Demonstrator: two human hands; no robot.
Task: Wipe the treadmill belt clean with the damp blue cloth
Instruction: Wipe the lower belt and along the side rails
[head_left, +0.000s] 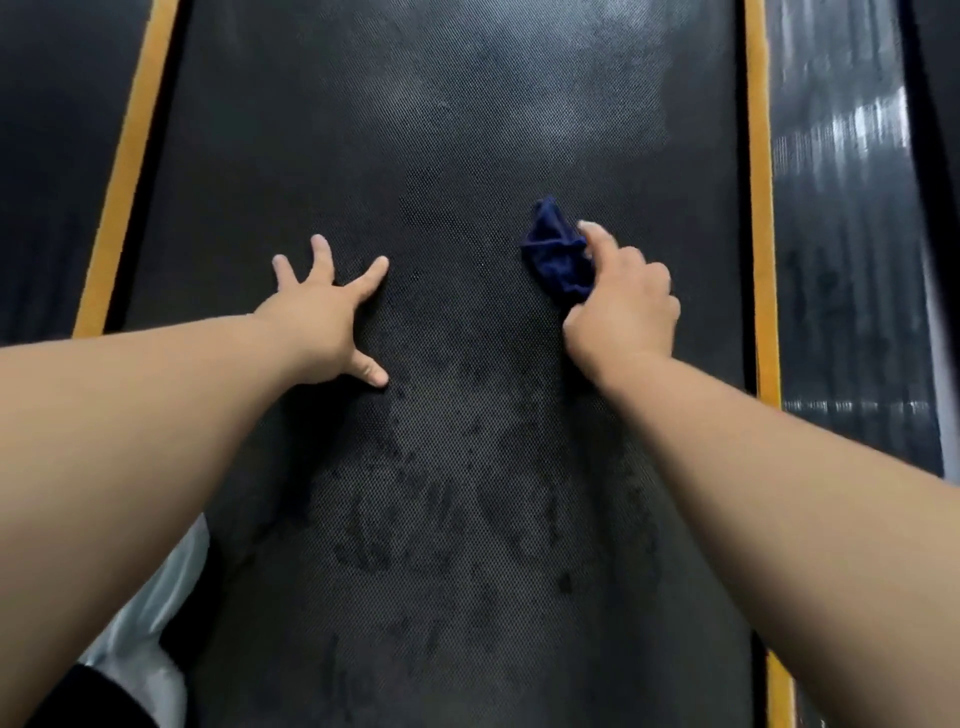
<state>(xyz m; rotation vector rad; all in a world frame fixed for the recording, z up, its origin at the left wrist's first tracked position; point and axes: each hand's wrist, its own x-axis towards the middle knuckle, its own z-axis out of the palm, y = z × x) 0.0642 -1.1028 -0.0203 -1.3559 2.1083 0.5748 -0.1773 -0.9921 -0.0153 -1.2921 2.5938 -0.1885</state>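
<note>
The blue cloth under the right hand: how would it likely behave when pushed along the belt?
The blue cloth looks bunched and creased in the right hand's grip, so it is probably floppy and will crumple rather than slide flat. The treadmill belt has a fine textured surface, so the cloth will likely drag, not slip. It seems light for its size.

Place: you're likely in a gym or home workout corner.
Evidence: textured black treadmill belt (441, 156) fills your view, orange side strips (757, 208) at both edges.
</note>
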